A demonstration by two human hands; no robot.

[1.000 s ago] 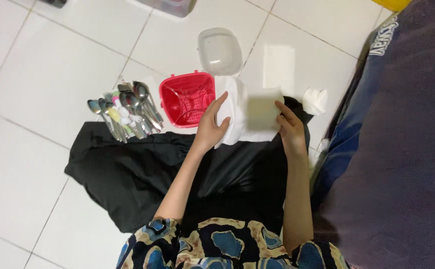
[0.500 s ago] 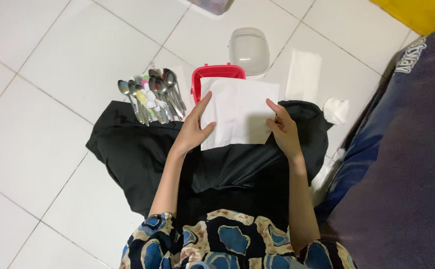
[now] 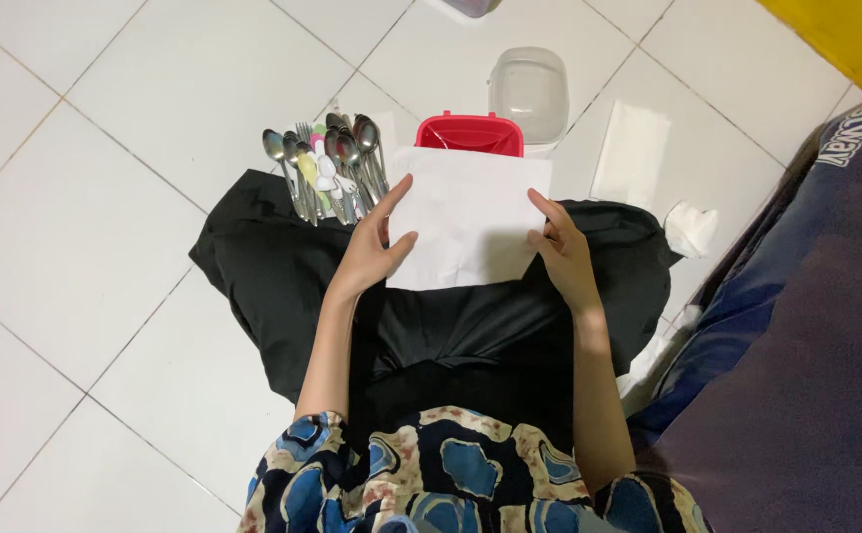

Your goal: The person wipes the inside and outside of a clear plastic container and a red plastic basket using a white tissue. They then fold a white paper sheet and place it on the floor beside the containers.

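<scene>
A white paper napkin [image 3: 465, 219] lies spread flat over my lap, which is covered by black cloth [image 3: 283, 286]. My left hand [image 3: 372, 249] holds its left edge, thumb on top. My right hand [image 3: 561, 247] pinches its right edge. The napkin's far edge hides most of a red plastic basket [image 3: 470, 131] standing just beyond my knees. A bunch of metal spoons and forks [image 3: 327, 168], some with pale plastic handles, lies on the floor to the left of the basket.
A clear plastic lid [image 3: 529, 94] rests behind the basket. A folded white napkin [image 3: 631, 156] and a crumpled tissue [image 3: 692, 227] lie on the white tiled floor at the right. A dark blue cushion [image 3: 796, 326] fills the right side; a yellow object [image 3: 845, 39] sits at the top right.
The napkin went from folded and held beside the basket to fully spread on my lap, held by both hands. The camera view shifted, so everything sits further right and up.
</scene>
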